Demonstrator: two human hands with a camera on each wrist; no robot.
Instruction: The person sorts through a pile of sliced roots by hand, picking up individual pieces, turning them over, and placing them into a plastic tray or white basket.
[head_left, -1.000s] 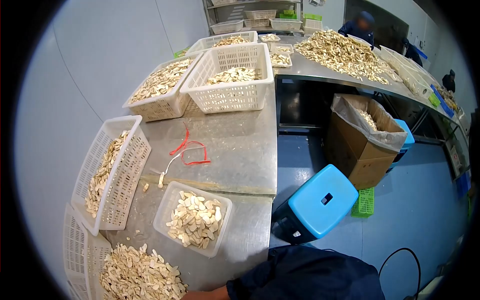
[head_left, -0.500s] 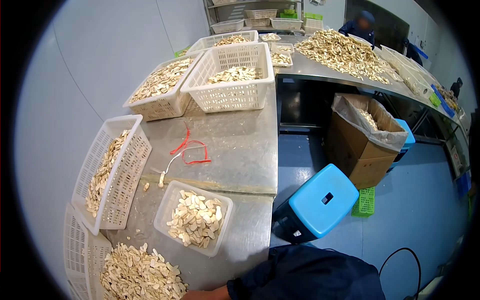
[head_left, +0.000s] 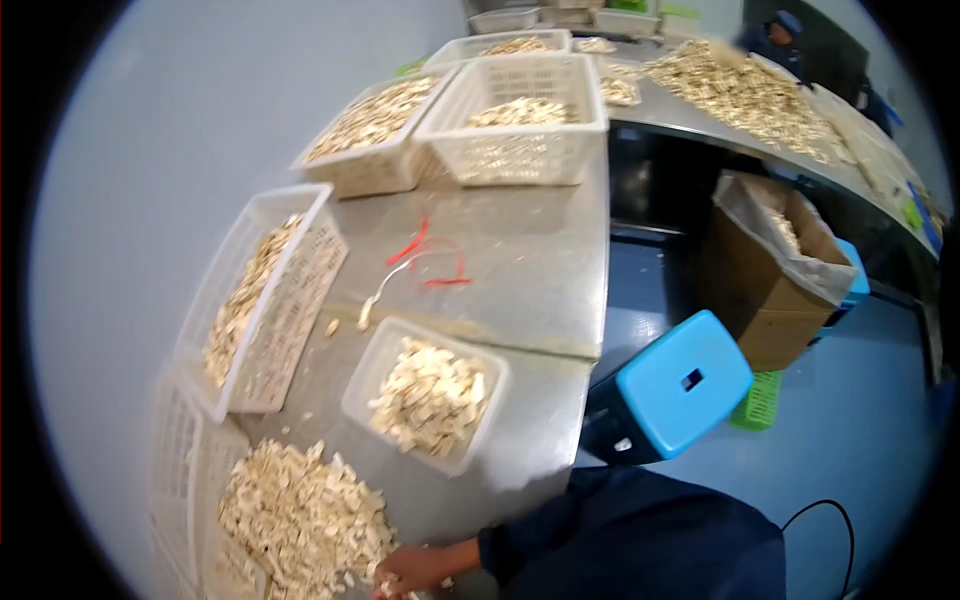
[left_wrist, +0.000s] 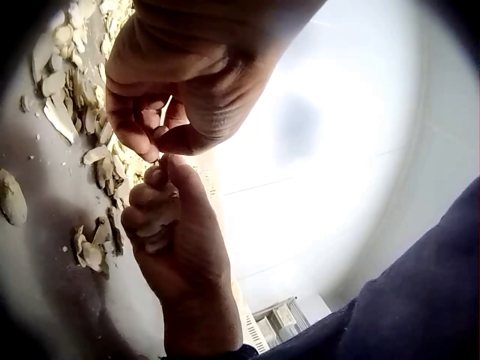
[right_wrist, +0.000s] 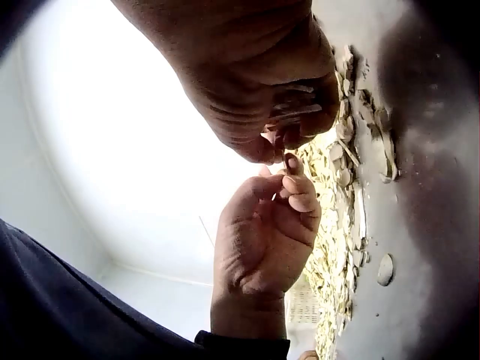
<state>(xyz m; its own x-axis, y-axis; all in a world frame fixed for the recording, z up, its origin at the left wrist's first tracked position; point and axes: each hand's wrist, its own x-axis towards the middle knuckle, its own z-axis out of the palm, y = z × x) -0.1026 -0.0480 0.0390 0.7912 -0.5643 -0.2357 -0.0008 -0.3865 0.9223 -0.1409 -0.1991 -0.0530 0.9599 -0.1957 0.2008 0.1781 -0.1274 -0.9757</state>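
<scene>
At the bottom edge of the head view, my right hand (head_left: 418, 567) curls over pale dried slices at the right side of a loose slice pile (head_left: 305, 520). The right wrist view shows this hand close up, with slices (right_wrist: 300, 111) tucked under its curled fingers. My left hand (right_wrist: 262, 236) meets it there, fingertips to fingertips, and pinches a small slice seen edge-on. In the left wrist view the left hand (left_wrist: 187, 82) is above, its thumb and finger together at the right hand's fingertips. A clear tub (head_left: 428, 395) of slices stands beyond the pile.
White perforated baskets (head_left: 262, 300) of slices line the wall side. Red ribbon (head_left: 447, 281) and a white strip lie on the steel table (head_left: 530, 250). Right of its edge are a blue stool (head_left: 690, 385) and a lined carton (head_left: 765, 290). Another person works beyond a far heap (head_left: 740, 95).
The head view has swung, so the table and its contents sit farther right and higher. My right hand, mostly cut off before, now shows more fully with slices in it.
</scene>
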